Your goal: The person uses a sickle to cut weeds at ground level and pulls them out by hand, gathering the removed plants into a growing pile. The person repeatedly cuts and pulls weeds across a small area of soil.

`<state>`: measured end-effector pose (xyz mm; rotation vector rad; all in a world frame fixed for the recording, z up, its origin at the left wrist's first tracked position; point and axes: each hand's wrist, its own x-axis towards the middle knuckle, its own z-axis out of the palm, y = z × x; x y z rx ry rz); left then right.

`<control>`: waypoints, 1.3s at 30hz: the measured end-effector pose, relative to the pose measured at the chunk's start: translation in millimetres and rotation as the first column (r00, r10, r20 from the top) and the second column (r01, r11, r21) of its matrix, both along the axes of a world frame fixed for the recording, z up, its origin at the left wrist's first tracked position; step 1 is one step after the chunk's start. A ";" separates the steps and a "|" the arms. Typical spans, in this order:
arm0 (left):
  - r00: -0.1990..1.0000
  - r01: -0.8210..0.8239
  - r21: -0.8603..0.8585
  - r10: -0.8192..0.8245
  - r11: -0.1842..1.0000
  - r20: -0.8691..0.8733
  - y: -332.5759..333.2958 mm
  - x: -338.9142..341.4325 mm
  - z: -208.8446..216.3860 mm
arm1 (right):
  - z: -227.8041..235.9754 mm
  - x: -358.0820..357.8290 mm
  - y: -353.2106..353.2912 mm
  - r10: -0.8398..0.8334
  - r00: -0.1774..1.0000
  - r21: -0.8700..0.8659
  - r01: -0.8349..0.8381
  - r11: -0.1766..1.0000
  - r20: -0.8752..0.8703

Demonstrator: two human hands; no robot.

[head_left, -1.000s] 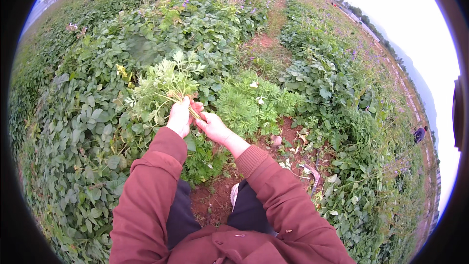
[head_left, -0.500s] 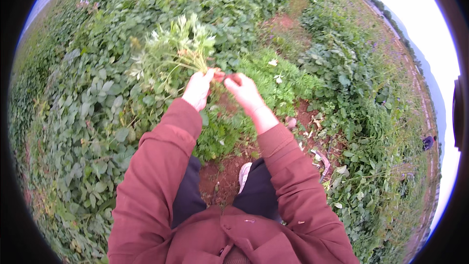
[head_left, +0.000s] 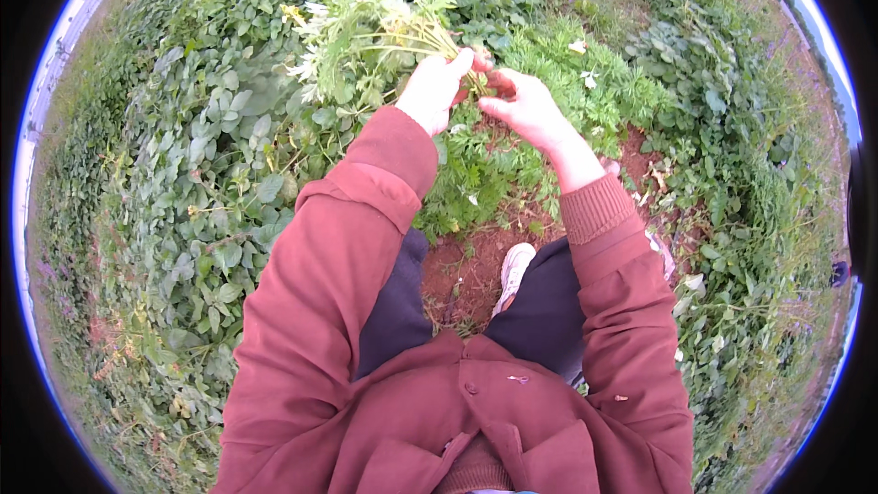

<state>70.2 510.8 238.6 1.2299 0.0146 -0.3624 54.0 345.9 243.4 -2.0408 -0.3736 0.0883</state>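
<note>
My left hand [head_left: 433, 91] is closed round the stems of a bunch of leafy greens [head_left: 393, 23]. Its pale, feathery leaves fan out up and to the left, and the thin stem ends stick out on the right side of the fist. Close beside those ends is my right hand [head_left: 535, 114], thumb and fingers curled in towards them. Whether a stem or a small piece lies between its fingertips is too fine to make out. Below both hands grows a patch of bright green feathery plants [head_left: 608, 82] of similar leaf shape.
Broad-leaved vines [head_left: 201, 174] cover the ground on the left, with more dense growth [head_left: 750, 192] on the right. Reddish soil [head_left: 448, 279] shows around my white shoe [head_left: 517, 270]. A few pale scraps lie on the plants at the right.
The view has shifted, so hands and bunch appear farther up and right. My right hand has come closer to the stem ends, its fingers now curled beside them. My left hand keeps its hold.
</note>
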 end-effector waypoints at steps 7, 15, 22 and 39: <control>0.988 -0.060 -0.138 0.079 0.989 0.130 0.0 10.0 -9.3 | -14.2 4.5 -15.4 0.106 0.990 0.195 -0.087 0.977 -0.090; 0.965 -0.212 -0.204 0.238 0.956 0.113 15.8 14.3 -16.0 | -63.1 3.8 -68.6 -0.374 0.804 -0.251 0.285 0.925 -0.463; 0.958 -0.238 -0.103 0.251 0.966 0.136 15.3 8.5 -12.3 | -167.6 -56.2 -105.6 -0.353 0.607 -0.694 -0.530 0.488 -0.712; 0.986 -0.129 0.147 0.111 0.981 0.123 12.5 -8.9 1.2 | -351.0 -84.9 -121.1 -0.355 0.906 -0.907 -0.068 0.416 -0.231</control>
